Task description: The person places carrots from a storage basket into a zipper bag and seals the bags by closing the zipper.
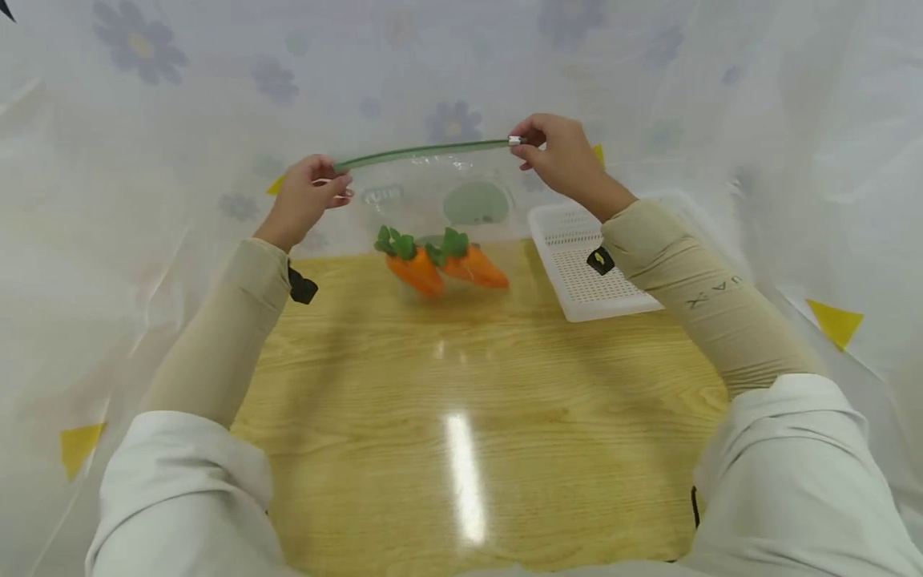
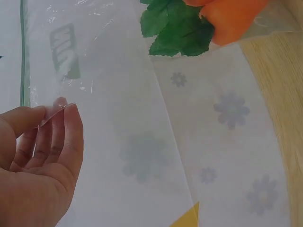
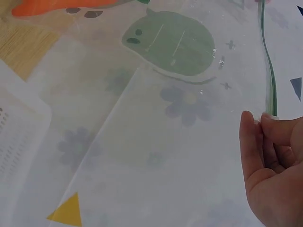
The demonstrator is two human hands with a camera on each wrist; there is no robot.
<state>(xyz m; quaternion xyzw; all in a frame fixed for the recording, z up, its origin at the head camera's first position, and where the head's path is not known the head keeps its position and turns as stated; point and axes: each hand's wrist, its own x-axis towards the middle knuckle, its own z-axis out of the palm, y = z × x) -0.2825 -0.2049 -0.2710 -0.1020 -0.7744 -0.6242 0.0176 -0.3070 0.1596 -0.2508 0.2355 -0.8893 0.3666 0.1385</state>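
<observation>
A clear zip bag (image 1: 418, 180) with a green zip strip along its top hangs stretched between both hands. My left hand (image 1: 303, 196) pinches its top left corner between thumb and fingers. At the other end of the strip, my right hand (image 1: 558, 152) pinches the top corner by the white slider (image 1: 515, 140). Two orange carrots (image 1: 472, 266) with green leafy tops lie at the bottom of the bag. A green pig-like print (image 3: 173, 45) shows on the bag's film in the right wrist view.
A white perforated basket (image 1: 570, 308) stands behind the right forearm on the wooden table (image 1: 375, 401). Pale sheeting with flower prints (image 1: 454, 120) rises behind the table. Yellow triangles (image 1: 835, 322) mark the sheeting at the sides.
</observation>
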